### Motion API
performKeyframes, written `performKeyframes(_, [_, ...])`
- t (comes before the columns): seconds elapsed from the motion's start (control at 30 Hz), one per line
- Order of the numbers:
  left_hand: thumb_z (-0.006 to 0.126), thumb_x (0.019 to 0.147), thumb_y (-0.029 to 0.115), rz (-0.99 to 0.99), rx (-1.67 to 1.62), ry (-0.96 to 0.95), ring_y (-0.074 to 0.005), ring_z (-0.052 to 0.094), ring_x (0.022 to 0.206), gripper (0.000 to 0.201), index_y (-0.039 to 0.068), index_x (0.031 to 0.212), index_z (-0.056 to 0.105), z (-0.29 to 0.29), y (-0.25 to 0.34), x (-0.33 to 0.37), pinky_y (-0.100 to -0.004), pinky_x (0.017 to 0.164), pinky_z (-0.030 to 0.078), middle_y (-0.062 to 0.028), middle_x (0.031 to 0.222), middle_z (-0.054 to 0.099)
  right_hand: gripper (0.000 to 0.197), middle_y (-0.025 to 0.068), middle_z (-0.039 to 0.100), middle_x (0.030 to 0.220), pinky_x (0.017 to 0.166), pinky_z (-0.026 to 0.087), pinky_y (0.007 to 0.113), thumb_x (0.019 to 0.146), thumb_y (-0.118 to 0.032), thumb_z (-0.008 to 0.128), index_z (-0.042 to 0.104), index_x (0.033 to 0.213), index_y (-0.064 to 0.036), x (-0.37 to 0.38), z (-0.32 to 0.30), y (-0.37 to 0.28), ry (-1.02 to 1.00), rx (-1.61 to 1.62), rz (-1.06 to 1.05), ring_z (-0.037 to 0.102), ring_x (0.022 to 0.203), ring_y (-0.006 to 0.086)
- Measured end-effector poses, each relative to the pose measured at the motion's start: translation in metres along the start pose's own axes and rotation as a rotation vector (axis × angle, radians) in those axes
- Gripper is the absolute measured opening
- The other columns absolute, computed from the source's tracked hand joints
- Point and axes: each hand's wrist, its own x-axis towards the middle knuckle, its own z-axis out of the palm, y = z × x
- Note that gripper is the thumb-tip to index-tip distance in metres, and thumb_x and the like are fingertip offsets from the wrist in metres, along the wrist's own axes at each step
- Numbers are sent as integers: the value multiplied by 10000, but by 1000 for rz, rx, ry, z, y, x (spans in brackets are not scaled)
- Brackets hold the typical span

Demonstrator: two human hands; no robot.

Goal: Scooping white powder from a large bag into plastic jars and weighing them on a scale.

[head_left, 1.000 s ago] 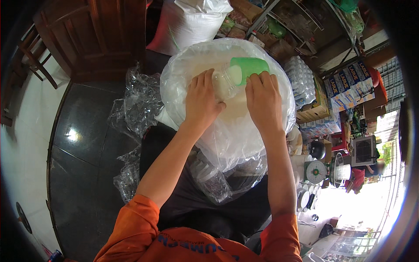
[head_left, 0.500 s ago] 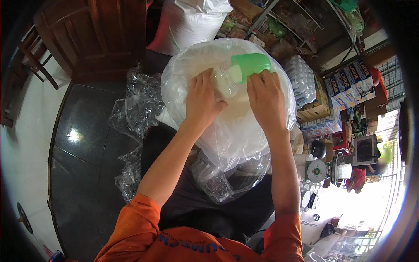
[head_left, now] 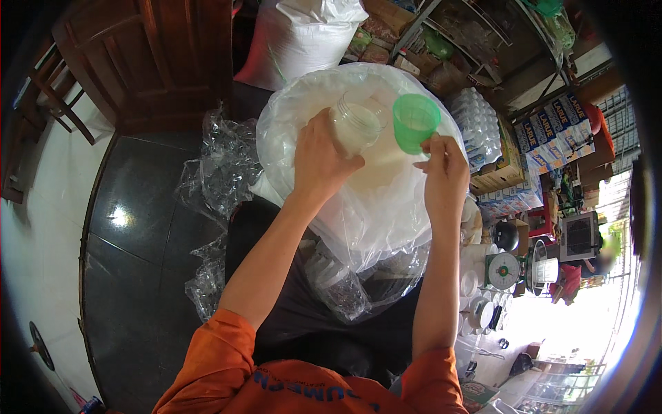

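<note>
My left hand [head_left: 323, 153] is wrapped round a clear plastic jar [head_left: 356, 124], which has a threaded, uncovered mouth and whitish contents. In my right hand [head_left: 443, 165] a green plastic cup [head_left: 416, 119] is pinched near its lower rim, a little right of the jar and apart from it. Both are held above a wide round container lined with a clear plastic bag [head_left: 358, 228]. Pale, whitish loose stuff [head_left: 376, 169] lies inside the bag; its kind I cannot make out.
A full white sack [head_left: 310, 41] stands behind the lined container. Crumpled clear plastic [head_left: 217, 165] lies on the dark tiled floor [head_left: 138, 207] at left. On the right are stacked egg trays [head_left: 476, 127], cartons [head_left: 555, 134], a dial scale [head_left: 503, 270] and several white-lidded jars [head_left: 483, 310].
The green cup has come away from the jar's mouth and turned more upright, moving slightly right. The jar has tipped up, its mouth now facing upward, with whitish stuff in it.
</note>
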Motion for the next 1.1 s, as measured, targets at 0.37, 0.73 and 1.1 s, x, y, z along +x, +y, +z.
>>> performKeyframes(0.37, [937, 647, 213, 0, -233, 190, -366, 625, 1275, 972, -29, 1467, 475, 1, 1, 4, -431, 1100, 494, -236, 1380, 619, 309, 144, 675, 891, 729, 487, 440, 1073, -235, 597, 733, 920, -3, -42, -18, 10, 3, -462, -51, 639, 752, 343])
performKeyframes(0.73, [969, 650, 235, 56, -197, 221, -340, 657, 1237, 996, -27, 1474, 475, 8, -3, 1, -426, 1062, 519, -216, 1338, 653, 345, 194, 629, 863, 723, 475, 499, 1072, -279, 601, 680, 910, 15, -42, 5, 28, -188, -444, 36, 636, 779, 400])
performKeyframes(1.1, [978, 643, 268, 36, -350, 203, -353, 628, 1261, 1004, -35, 1461, 480, 13, -8, 6, -439, 1070, 507, -224, 1357, 617, 289, 263, 671, 1154, 899, 540, 560, 1049, -220, 597, 621, 1167, 43, -35, 24, 52, -403, -538, 48, 678, 1015, 475])
